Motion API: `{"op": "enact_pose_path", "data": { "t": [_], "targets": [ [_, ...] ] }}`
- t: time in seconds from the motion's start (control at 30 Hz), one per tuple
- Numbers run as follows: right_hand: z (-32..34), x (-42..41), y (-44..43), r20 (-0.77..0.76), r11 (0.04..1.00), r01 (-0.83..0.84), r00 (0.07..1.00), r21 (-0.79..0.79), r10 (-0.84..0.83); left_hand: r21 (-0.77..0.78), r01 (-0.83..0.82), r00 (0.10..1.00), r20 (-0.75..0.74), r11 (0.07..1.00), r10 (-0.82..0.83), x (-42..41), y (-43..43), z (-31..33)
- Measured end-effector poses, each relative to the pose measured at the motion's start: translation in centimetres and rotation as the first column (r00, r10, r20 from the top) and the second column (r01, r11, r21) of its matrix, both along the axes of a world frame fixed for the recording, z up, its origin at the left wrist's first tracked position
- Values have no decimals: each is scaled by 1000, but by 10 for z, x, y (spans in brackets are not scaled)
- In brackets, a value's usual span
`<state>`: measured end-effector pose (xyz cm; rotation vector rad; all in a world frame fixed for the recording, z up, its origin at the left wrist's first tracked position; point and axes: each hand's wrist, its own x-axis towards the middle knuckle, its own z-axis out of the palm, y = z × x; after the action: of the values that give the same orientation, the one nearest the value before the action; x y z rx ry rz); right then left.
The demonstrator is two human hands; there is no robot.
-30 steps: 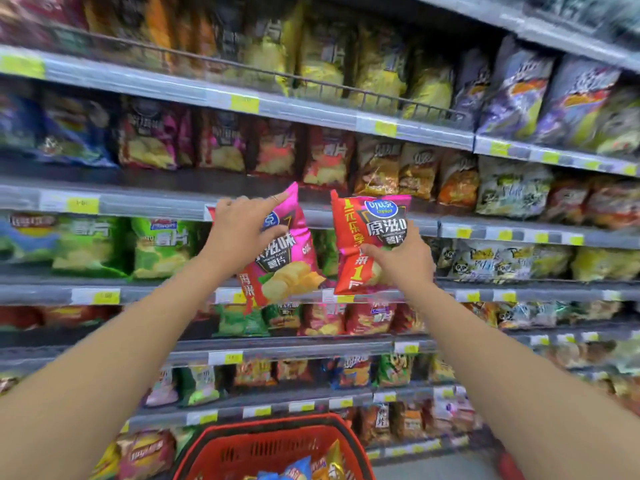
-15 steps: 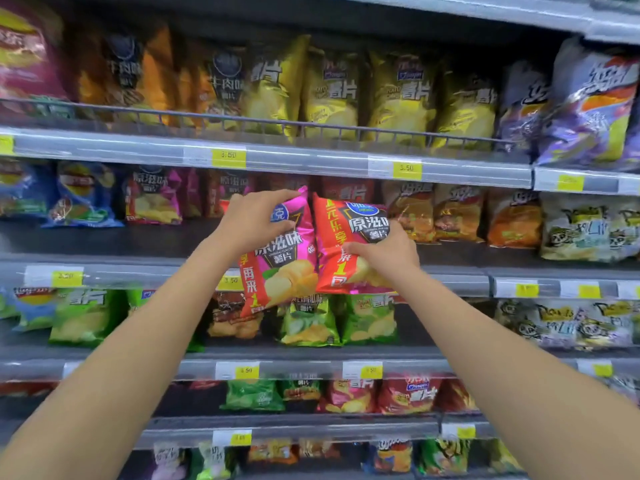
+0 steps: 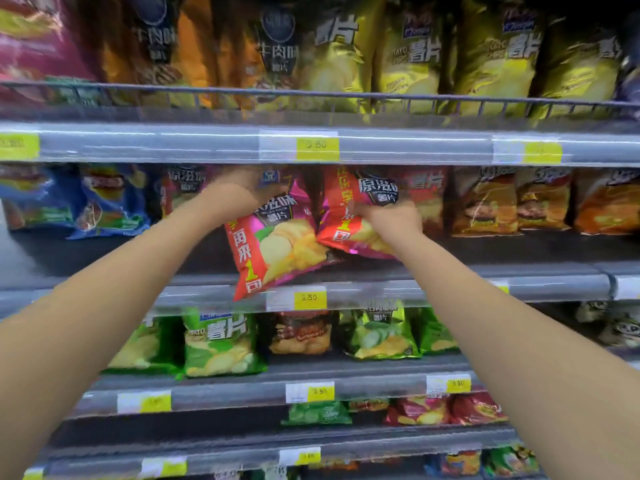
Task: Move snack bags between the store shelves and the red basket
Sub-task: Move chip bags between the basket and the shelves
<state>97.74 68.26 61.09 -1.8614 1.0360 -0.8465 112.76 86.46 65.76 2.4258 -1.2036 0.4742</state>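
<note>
My left hand [image 3: 239,194] grips the top of a pink and red chip bag [image 3: 277,244], which hangs tilted over the front lip of the second shelf [image 3: 450,289]. My right hand [image 3: 388,220] holds a second pink and red chip bag [image 3: 349,209] by its middle, leaning it into the shelf gap beside matching bags. Both bags sit under the upper shelf rail [image 3: 207,143]. The red basket is out of view.
Yellow and orange chip bags [image 3: 408,57] fill the top shelf behind a wire guard. Blue bags [image 3: 104,202] stand to the left and orange bags [image 3: 540,202] to the right on the same shelf. Green bags [image 3: 218,344] line the shelf below.
Both hands have carried their bags up and forward into the second shelf. The view has risen and closed in, and the red basket has dropped out of sight.
</note>
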Motion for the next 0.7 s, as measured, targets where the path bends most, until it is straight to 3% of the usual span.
{"op": "enact_pose_path", "data": {
  "t": [0.13,0.23,0.37,0.47,0.57,0.7],
  "targets": [
    [-4,48,25,35,998,36,999,-59,-34,73,-5,999,47,997,2,41,24,1],
    [-7,76,45,39,992,111,993,-56,-109,41,87,993,83,995,-90,66,44,-2],
    [-12,111,79,43,971,122,992,-207,-116,8,240,930,285,971,-232,90,59,-11],
    [-26,140,95,-50,967,18,998,-256,-32,14,163,883,444,986,-152,116,64,-31],
    [-36,150,98,-112,980,-126,988,-156,109,-14,29,883,468,999,-19,136,66,-51],
    [-31,138,80,141,965,-240,964,102,225,-218,-112,943,284,969,173,148,76,-66]
  ]
}}
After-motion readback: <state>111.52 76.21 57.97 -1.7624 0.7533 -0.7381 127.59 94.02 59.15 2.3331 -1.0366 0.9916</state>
